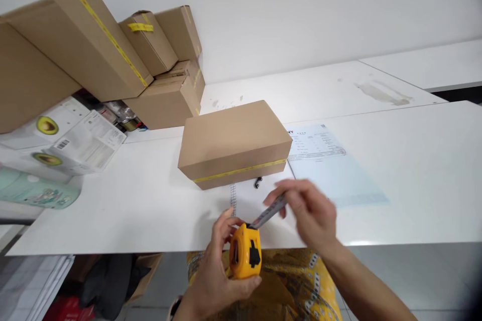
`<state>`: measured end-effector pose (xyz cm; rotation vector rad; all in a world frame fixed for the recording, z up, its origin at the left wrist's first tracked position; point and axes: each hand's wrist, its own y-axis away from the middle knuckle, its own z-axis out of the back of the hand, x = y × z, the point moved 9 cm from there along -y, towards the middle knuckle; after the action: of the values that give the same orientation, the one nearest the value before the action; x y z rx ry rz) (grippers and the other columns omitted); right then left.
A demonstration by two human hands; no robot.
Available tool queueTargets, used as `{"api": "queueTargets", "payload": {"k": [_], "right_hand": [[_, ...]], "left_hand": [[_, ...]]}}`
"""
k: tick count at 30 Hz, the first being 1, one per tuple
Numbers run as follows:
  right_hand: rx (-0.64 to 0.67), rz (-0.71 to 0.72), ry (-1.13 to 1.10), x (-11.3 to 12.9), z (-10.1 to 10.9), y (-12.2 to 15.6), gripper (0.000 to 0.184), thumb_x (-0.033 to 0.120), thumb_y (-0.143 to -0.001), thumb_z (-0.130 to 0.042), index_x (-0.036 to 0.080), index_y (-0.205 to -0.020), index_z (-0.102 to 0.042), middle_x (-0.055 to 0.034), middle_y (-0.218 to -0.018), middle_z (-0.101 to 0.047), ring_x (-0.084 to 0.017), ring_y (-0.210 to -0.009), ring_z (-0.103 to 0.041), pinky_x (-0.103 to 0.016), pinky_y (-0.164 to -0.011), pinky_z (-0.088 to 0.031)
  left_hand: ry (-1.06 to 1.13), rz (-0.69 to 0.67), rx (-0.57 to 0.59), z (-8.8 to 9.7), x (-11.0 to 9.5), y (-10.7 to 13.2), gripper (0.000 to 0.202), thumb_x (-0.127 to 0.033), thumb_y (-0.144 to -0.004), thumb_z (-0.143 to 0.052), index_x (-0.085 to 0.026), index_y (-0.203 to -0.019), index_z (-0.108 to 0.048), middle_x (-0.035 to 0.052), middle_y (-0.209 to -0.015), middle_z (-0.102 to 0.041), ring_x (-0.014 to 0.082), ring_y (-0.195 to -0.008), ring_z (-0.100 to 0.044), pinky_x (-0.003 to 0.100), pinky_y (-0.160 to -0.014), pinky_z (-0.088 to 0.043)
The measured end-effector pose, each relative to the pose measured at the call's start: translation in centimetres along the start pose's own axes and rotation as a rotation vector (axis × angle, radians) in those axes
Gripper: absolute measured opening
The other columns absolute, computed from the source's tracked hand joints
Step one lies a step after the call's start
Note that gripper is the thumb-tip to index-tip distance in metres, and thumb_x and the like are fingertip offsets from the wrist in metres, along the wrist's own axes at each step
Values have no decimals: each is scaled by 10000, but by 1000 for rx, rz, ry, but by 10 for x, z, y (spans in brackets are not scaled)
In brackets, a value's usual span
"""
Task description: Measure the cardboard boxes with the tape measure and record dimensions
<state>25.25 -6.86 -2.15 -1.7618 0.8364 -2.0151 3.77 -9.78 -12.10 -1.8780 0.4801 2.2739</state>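
Note:
My left hand is wrapped round a yellow tape measure at the near edge of the white table. My right hand, blurred by motion, pinches the end of the tape's blade, drawn out a short way up and to the right. Just beyond the hands stands a closed cardboard box with a yellow tape stripe along its front. A spiral notebook lies under the hands, with a small black clip or pen part by the box.
A blue-tinted printed sheet lies right of the box. Stacked cardboard boxes lean at the back left, with white product cartons and a teal package below them. A second white table stands behind.

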Motion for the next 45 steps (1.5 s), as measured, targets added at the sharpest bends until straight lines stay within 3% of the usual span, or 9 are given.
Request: {"api": "queueTargets", "payload": {"k": [3,6,10,13,17,23,30,36,45], "right_hand": [[152,309,243,28,-35,32,520,135,-992,-491,323,-1477,-507,-34,-824,-765,-172,-597,-657,-305,-494,-532],[108,460,363,31,-37,44,677,112,-952,-519,277,-1593,-377,-28,-770,-734,-180,-582,-629,-309,-495,-493],[45,355,541,-8,-18,30,548,84,-958,-497,316,-1454,-526,13,-660,-645,-179,-546,-564,-305,-495,-417],[262,205,825,-55,-28,22,269,226,-1014,-508,267,-1208,-690,-60,-770,-686,-217,-686,-613,-332,-578,-429],[431,70,1063,-93,-39,26,295,388,-1045,-481,238,-1069,-733,-98,-859,-694,-230,-752,-614,-344,-655,-410],[524,-246,1206,-115,-37,30,327,430,-1060,-465,187,-986,-672,-90,-898,-694,-218,-835,-655,-301,-595,-307],[489,-603,1204,-126,-12,30,148,229,-1044,-435,152,-1080,-556,-82,-911,-729,-184,-685,-651,-294,-539,-209],[453,-653,1225,-124,-5,28,174,183,-993,-420,145,-1127,-525,-68,-781,-718,-186,-602,-612,-292,-536,-182],[508,-679,1269,-124,-6,29,201,131,-1007,-376,142,-1104,-552,-103,-903,-753,-205,-687,-680,-297,-553,-189]], "left_hand": [[-3,-167,-128,5,-15,2,1028,-239,-645,-923,-318,-1514,-378,120,-1379,-571,343,-1313,-554,480,-1146,-407],[-52,-339,-235,13,-34,9,949,-230,-613,-949,-326,-1428,-471,108,-1340,-593,333,-1267,-585,478,-1143,-422],[-232,-609,-369,40,-86,5,801,-296,-604,-957,-288,-1315,-588,87,-1183,-652,310,-1072,-667,487,-1029,-515],[-433,-863,-489,63,-138,-16,720,-311,-581,-974,-257,-1219,-646,89,-1164,-653,327,-1087,-664,480,-965,-550],[-713,-996,-510,67,-178,-75,586,-407,-802,-825,-238,-1315,-600,138,-1368,-572,347,-1286,-570,525,-1084,-470],[-1070,-901,-440,49,-176,-136,360,-445,-1024,-534,-301,-1330,-657,134,-1563,-457,344,-1396,-490,485,-1083,-454],[-1268,-772,-250,40,-162,-143,866,-691,-753,-794,-314,-1483,-522,148,-1645,-372,430,-1415,-448,483,-930,-562],[-1294,-719,-226,44,-163,-166,863,-586,-771,-828,-300,-1511,-487,152,-1620,-398,438,-1435,-416,501,-943,-562],[-1263,-794,-150,43,-170,-207,867,-555,-776,-821,-280,-1517,-463,147,-1585,-435,413,-1426,-409,554,-1061,-473]]}}
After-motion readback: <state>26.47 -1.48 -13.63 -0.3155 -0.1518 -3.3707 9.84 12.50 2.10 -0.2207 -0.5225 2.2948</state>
